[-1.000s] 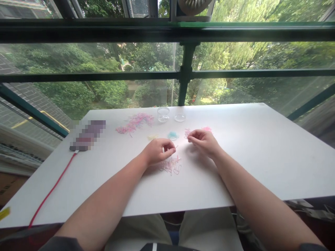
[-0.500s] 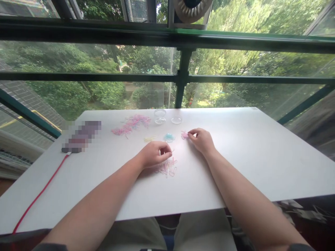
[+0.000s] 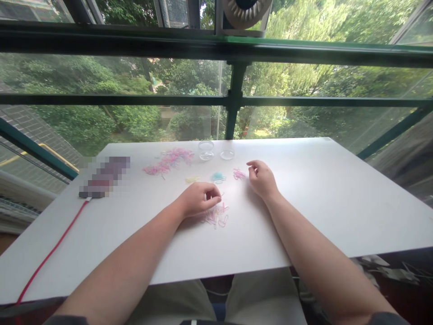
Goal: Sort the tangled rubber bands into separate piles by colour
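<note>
Beside a broad window with dark green metal framing [image 3: 233, 99], its panes full of leafy trees [image 3: 304, 81], stands a smooth white table [image 3: 338, 203]. On its far left, a blurred-out dark object [image 3: 104, 178] joins a thin red cable [image 3: 54, 253]. At the far edge sit a clear round tub [image 3: 206, 153] and a clear shallow dish [image 3: 227, 155], right of a long pink-and-pale heap [image 3: 169, 161]. The left hand [image 3: 196, 198] pinches a small pale sliver [image 3: 222, 194] (its outline too small to tell) above a near pile of thin pink and whitish loops [image 3: 214, 217]. Beyond it lie yellow bits [image 3: 192, 179] and light-blue loops [image 3: 218, 176]. The right hand [image 3: 263, 180], loosely curled with fingertips parted, grips nothing visible, just right of a small bright-pink cluster [image 3: 238, 174].
</note>
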Motion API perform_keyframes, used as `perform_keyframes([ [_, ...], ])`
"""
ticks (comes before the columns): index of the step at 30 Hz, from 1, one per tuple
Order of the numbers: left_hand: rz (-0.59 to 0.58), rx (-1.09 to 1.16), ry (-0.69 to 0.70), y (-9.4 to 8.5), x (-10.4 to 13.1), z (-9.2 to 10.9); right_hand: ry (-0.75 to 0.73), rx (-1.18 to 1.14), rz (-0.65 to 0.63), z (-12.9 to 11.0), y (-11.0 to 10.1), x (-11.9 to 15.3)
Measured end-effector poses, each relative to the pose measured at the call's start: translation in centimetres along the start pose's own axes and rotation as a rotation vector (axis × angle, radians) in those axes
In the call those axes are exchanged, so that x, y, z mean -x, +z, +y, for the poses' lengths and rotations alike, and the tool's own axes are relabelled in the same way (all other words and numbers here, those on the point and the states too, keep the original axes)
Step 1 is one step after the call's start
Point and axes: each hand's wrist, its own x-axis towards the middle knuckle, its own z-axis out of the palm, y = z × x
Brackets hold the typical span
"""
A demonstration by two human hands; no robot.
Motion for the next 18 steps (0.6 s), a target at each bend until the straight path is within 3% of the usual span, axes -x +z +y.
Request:
perform_keyframes([
  [2,0.003,0.000,0.001,0.1,0.0,-0.1,-0.007,-0.098,-0.052,-0.6,-0.2,0.6],
  [7,0.010,0.009,0.015,0.2,-0.1,-0.2,-0.125,-0.445,-0.501,-3.1,-0.4,2.7],
  [9,0.013,0.008,0.018,0.3,-0.1,-0.3,-0.146,-0.527,-0.617,-4.0,-0.4,3.3],
  [18,0.015,0.014,-0.004,0.3,-0.2,-0.1,-0.120,-0.549,-0.679,-4.4,0.1,3.4],
])
